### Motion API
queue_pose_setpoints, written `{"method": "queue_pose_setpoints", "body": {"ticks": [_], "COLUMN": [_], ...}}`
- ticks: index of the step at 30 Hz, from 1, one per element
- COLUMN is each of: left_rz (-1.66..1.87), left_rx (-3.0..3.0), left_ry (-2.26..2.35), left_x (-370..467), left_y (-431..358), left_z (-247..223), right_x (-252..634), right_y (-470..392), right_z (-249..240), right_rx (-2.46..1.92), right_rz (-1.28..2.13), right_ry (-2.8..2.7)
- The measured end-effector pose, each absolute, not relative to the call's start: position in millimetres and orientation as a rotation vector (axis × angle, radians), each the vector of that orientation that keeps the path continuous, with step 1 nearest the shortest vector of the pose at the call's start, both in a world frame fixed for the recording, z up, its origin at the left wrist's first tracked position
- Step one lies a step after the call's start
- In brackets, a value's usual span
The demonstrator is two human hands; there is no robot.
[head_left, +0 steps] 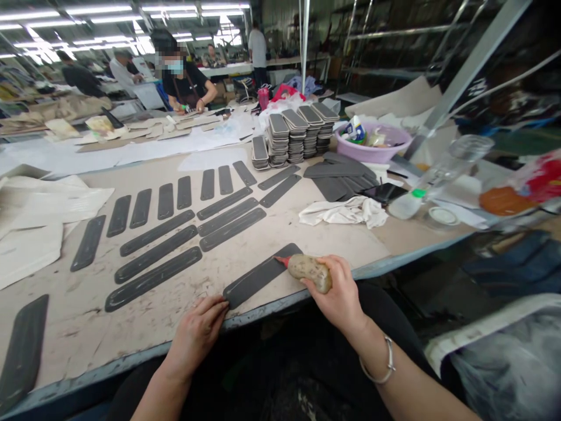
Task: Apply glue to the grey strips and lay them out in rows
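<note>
A dark grey strip with rounded corners (258, 278) lies slantwise by the table's front edge. My left hand (204, 324) has its fingers pressed together on the strip's lower left end, pinching it at the edge. In my right hand (335, 286) is a stained glue bottle (309, 271), held on its side. Its red nozzle points left and meets the strip near the far right end. Long grey strips (153, 278) with shiny lines along their borders lie to the left, and shorter ones (165, 200) form a row behind them.
Stacks of grey pieces (279, 140) stand at the back, beside a purple basin (372, 153). A white cloth (344, 211), a phone (383, 193) and a clear bottle with a green cap (407, 204) are at the right. A masked person (186, 85) works across the table.
</note>
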State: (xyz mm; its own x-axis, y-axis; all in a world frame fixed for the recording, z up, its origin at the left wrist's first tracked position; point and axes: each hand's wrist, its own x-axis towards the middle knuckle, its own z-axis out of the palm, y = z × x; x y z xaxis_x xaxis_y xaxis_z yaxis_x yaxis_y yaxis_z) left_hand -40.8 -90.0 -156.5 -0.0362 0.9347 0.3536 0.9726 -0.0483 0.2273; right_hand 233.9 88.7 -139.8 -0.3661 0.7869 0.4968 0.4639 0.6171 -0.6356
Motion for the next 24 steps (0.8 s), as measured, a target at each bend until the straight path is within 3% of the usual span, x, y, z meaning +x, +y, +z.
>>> {"method": "queue_pose_setpoints", "body": {"ticks": [8, 17, 24], "left_rz": [-0.592, -0.582, -0.631], "left_rx": [-2.125, -2.126, -2.143], "left_ry": [-2.071, -2.176, -2.184], "left_x": [-42.8, -40.2, -36.8], "left_y": [-88.9, -88.6, -88.0], "left_z": [-157.1, -153.7, -150.2], "right_x": [250.0, 208.9, 190.5], "right_y": [105.6, 65.9, 49.1], "right_z": [-134.7, -132.6, -135.8], "right_rx": [-1.121, -0.681, -0.603], "right_rz": [0.344, 0.709, 0.818], "right_ry": [-1.928, -2.039, -2.151]}}
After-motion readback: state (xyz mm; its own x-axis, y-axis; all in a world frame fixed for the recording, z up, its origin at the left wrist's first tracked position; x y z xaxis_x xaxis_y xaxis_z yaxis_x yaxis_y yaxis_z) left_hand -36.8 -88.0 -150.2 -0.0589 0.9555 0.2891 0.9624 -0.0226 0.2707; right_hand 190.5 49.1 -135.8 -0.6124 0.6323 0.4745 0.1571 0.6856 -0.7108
